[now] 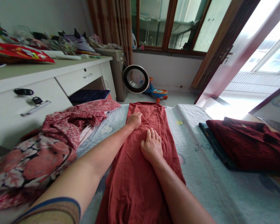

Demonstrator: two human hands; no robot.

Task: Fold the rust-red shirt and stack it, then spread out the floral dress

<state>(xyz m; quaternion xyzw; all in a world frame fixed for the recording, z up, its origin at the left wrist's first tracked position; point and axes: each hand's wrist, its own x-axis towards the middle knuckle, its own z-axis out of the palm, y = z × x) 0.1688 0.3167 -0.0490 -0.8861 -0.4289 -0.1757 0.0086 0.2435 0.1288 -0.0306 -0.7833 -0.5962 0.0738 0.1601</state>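
A long rust-red garment [135, 174] lies lengthwise on the bed, its narrower end with a seamed band at the far edge. I cannot make out for sure whether it is trousers or a dress. My left hand [134, 120] is at the upper left of the cloth, fingers curled and gripping a bit of it where a crease runs. Flat on the middle of the garment rests my right hand [152, 144], palm down with fingers stretched forward. Small wrinkles spread around both hands.
A pale blue patterned bedcover [193, 140] lies beneath. Rumpled floral clothes [49, 152] are heaped at left, beside a white desk [79, 70]. Folded dark red clothes [245, 143] lie at right. Beyond the bed stand a washing machine with open door [135, 79] and a ride-on toy [157, 91].
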